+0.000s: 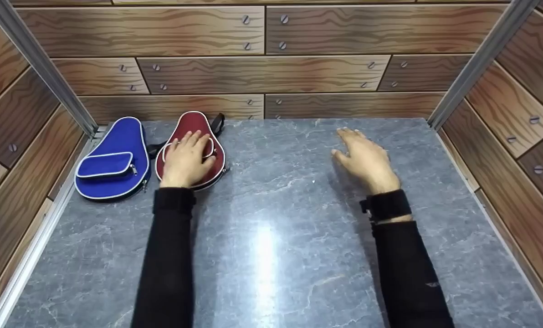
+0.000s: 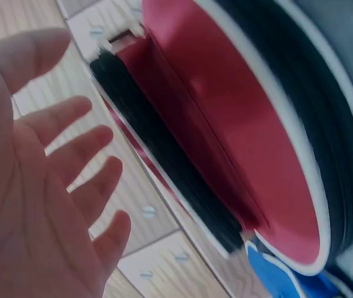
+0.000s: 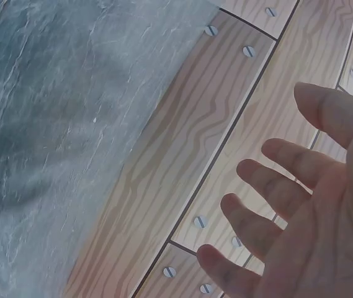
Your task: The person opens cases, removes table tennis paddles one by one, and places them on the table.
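Observation:
A red table tennis paddle case (image 1: 193,123) with white piping lies on the table, its narrow end toward the back wall. My left hand (image 1: 186,159) is over its front pocket, fingers spread and the thumb out to the side. In the left wrist view a gap shows between the palm and the zipped pocket (image 2: 173,124), and nothing is held. Left of it lies a matching blue paddle case (image 1: 128,136) with a zipped pocket. My right hand (image 1: 366,159) hovers above the table at the right, fingers extended and holding nothing.
The grey marbled table (image 1: 280,200) meets a wood-patterned back wall (image 1: 198,75) and similar side walls. Metal posts (image 1: 481,64) rise at both back corners. A black strap (image 1: 217,124) sticks out beside the red case.

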{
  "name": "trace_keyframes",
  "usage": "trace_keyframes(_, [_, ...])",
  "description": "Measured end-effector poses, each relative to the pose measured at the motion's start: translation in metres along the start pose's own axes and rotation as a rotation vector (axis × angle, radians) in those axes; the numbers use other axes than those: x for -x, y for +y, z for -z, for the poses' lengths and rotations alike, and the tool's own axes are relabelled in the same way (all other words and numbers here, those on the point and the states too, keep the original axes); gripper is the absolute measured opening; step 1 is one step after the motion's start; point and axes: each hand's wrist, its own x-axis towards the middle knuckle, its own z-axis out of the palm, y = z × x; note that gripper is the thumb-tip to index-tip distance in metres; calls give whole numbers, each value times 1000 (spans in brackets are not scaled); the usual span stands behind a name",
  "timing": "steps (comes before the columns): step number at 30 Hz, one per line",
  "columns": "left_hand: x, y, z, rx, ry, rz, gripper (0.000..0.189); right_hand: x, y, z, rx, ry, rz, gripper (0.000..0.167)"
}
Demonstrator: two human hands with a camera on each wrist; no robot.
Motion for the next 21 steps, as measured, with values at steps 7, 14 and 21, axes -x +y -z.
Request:
trace_keyframes(7, [-3, -31, 16, -8, -112, -45, 87, -1, 1, 0, 34, 23, 7, 78])
trace_keyframes(14, [-4, -49, 27, -40, -152, -128, 86, -5, -2, -6, 81, 41, 57, 76])
trace_keyframes(21, [-11, -54, 29, -21, -179, -202, 75, -9, 0, -14, 66, 36, 95, 77])
